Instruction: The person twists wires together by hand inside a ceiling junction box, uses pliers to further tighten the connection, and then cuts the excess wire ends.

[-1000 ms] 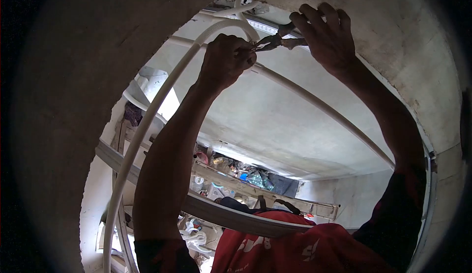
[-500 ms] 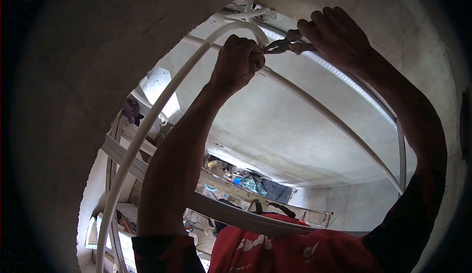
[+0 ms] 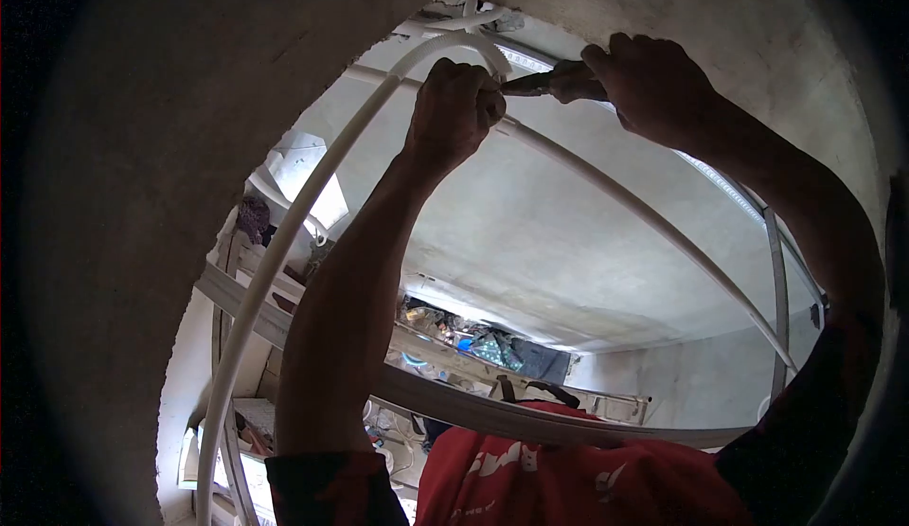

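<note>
Pliers (image 3: 549,82) now level, nose left toward left hand (image 3: 454,109); right hand (image 3: 653,86) lower.

Nothing here can be read. The only marks I can see are white shapes printed on my red shirt (image 3: 568,479) at the bottom edge of the view, and they are too blurred and cut off to make out as letters or a brand. The pliers (image 3: 554,81) in my right hand (image 3: 653,86) show no stamp or label that I can tell, and the white conduit (image 3: 284,242) that my left hand (image 3: 454,109) grips carries no legible print. The packages among the clutter on the far ledge (image 3: 473,346) are too small to tell any wording.
</note>
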`<state>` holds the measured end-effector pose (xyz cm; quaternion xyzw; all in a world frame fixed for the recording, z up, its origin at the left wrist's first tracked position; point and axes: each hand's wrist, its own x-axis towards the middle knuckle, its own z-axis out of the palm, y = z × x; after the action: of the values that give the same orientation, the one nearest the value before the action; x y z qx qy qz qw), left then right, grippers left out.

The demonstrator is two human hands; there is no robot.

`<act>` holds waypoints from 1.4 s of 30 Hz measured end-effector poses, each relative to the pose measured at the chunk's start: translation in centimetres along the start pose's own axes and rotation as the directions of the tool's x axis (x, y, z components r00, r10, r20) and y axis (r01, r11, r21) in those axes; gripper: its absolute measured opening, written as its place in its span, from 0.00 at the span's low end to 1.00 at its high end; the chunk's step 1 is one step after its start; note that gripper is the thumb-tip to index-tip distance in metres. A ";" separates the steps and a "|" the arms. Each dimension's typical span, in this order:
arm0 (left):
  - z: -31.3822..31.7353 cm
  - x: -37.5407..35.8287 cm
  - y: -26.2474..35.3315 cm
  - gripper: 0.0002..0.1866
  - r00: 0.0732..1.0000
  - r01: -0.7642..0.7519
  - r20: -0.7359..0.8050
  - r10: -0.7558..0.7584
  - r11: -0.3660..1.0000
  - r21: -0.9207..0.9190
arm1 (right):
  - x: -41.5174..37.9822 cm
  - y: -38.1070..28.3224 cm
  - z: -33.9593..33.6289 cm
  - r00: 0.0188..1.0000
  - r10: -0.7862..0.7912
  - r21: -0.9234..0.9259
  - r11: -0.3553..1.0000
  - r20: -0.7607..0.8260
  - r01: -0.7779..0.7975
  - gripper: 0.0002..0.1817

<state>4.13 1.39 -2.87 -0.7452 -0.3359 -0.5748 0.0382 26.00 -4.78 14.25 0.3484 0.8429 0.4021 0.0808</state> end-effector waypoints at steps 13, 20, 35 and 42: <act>-1.2 0.7 0.5 0.04 0.986 0.039 0.164 -0.035 0.999 -0.018 | 1.4 0.5 -0.7 0.903 0.087 0.165 0.972 0.421 -0.170 0.11; -2.0 1.3 0.2 0.11 0.958 0.171 0.245 -0.147 0.982 -0.080 | -2.3 1.5 4.1 0.929 0.273 0.286 0.896 0.251 -0.341 0.12; -1.6 1.5 0.9 0.11 0.930 0.275 0.278 -0.240 0.956 -0.096 | -7.2 -11.0 3.0 0.939 0.045 0.340 -0.937 0.341 -0.079 0.22; -2.2 1.5 1.5 0.10 0.910 0.300 0.317 -0.269 0.953 -0.052 | -4.8 -15.6 7.2 0.974 0.002 -0.020 -1.000 0.226 0.007 0.27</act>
<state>3.36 -0.05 -0.28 -0.7693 -0.4135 -0.4678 -0.1356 24.43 -10.21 -2.74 -0.1715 -0.3515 0.8315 0.3946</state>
